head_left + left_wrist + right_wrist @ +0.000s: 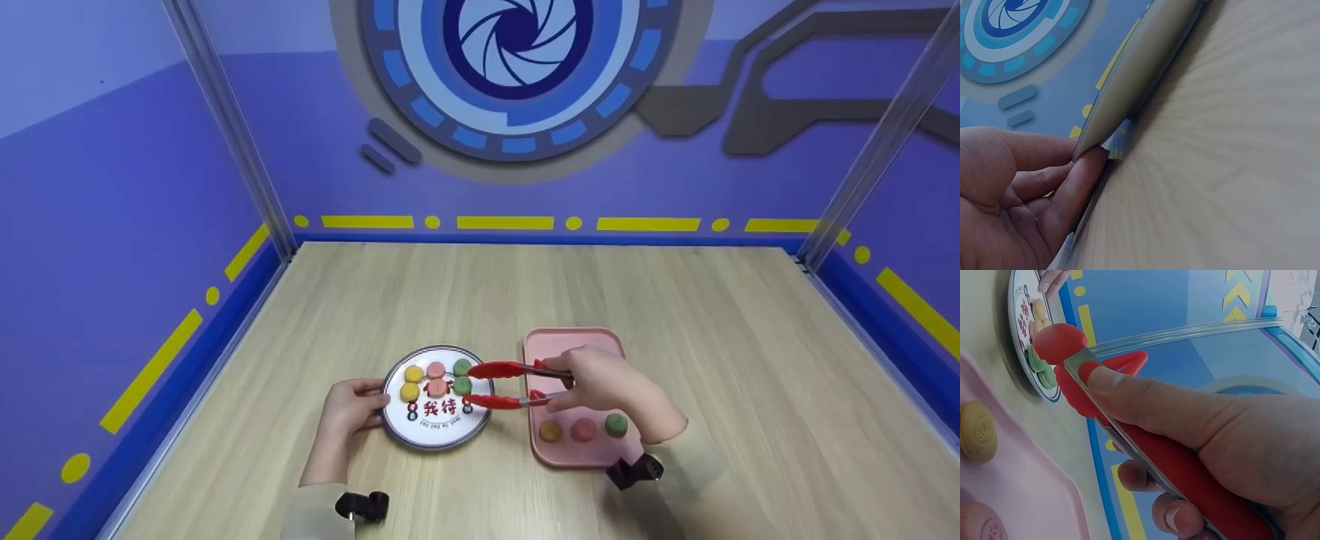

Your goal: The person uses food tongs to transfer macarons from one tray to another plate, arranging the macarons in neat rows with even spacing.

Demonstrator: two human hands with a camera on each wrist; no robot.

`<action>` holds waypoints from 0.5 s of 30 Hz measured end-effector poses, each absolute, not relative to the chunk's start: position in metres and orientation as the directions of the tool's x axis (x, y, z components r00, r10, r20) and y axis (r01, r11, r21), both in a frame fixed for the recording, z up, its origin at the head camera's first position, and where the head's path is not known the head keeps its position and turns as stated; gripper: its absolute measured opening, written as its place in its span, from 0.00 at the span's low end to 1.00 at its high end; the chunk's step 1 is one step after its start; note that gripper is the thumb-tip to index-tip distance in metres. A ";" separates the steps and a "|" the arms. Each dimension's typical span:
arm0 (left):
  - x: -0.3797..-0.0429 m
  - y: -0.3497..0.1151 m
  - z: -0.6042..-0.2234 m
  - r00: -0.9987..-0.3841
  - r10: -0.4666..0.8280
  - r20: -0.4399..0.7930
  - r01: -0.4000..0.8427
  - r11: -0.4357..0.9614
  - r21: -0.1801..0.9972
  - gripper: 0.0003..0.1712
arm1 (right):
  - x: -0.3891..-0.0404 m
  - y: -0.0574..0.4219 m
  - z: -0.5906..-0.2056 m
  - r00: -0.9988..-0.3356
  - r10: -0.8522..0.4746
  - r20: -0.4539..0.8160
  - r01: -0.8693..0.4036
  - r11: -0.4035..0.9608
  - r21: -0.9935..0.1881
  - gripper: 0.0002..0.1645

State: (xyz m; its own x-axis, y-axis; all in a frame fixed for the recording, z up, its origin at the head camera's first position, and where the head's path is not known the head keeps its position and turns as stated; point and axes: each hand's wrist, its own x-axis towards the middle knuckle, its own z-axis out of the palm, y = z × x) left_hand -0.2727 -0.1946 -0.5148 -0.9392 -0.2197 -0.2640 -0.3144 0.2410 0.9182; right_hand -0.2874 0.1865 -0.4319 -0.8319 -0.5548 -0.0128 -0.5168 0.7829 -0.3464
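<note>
My left hand [349, 409] pinches the left rim of a round white plate [431, 435] with red lettering; in the left wrist view the plate's underside [1140, 67] appears tilted up from the table. Two yellow macarons [409, 391], two pink macarons [436, 388] and two green macarons [463, 385] sit in rows on the plate. My right hand [611, 386] grips red-tipped tongs [497, 370] by their handles. The tong tips are spread apart at the plate's right side, close to the green macarons; whether they touch one cannot be told.
Right of the plate lies a pink rectangular tray [559, 343], partly under my right hand. Along its near end sit a yellow macaron [550, 430], a pink macaron [583, 430] and a green macaron [616, 425]. Blue-purple panels [480, 195] border the wooden table [420, 292].
</note>
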 end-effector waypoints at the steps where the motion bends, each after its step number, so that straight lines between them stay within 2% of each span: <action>1: -0.273 -0.195 -0.515 -0.939 -0.219 -0.265 -0.315 0.241 0.918 0.22 | -0.287 0.187 -0.432 -0.833 -0.553 -0.016 -0.512 0.782 -0.356 0.27; 8: -0.273 -0.194 -0.516 -0.939 -0.231 -0.256 -0.316 0.280 0.906 0.22 | -0.285 0.194 -0.431 -0.834 -0.551 -0.032 -0.490 0.766 -0.416 0.26; 15: -0.273 -0.194 -0.516 -0.939 -0.232 -0.253 -0.313 0.276 0.909 0.22 | -0.282 0.205 -0.429 -0.815 -0.578 -0.031 -0.504 0.735 -0.452 0.33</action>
